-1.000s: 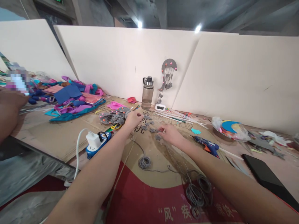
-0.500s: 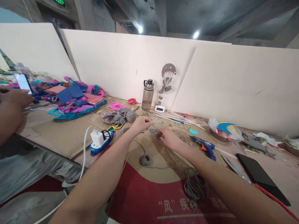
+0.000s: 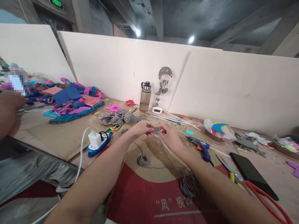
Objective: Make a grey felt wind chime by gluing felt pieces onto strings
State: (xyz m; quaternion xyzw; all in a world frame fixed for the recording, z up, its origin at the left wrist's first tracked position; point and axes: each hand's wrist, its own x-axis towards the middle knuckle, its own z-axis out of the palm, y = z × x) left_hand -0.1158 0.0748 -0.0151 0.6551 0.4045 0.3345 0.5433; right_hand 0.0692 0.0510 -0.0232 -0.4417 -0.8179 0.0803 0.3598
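My left hand (image 3: 143,128) and my right hand (image 3: 170,136) meet above the cardboard, fingertips closed on a small grey felt-like piece (image 3: 156,130). Its exact shape is partly covered by my fingers. Thin grey cord runs down from near my right hand. Below lie a small coil of grey cord (image 3: 143,160) and a larger loose bundle of grey cord (image 3: 188,187). Just beyond my left hand sits a ball of grey yarn (image 3: 129,117), beside a pile of grey felt pieces with coloured dots (image 3: 112,119).
A blue glue gun (image 3: 202,147), scissors (image 3: 233,171) and a black phone (image 3: 253,175) lie to the right. A water bottle (image 3: 145,99) and small clock (image 3: 157,110) stand behind. At left are a power strip (image 3: 99,146), colourful felt (image 3: 74,102) and another person's hand (image 3: 10,104).
My hands have come together. The right hand has lifted from the cardboard, and both now pinch the grey felt-like piece. The view has shifted slightly to the right.
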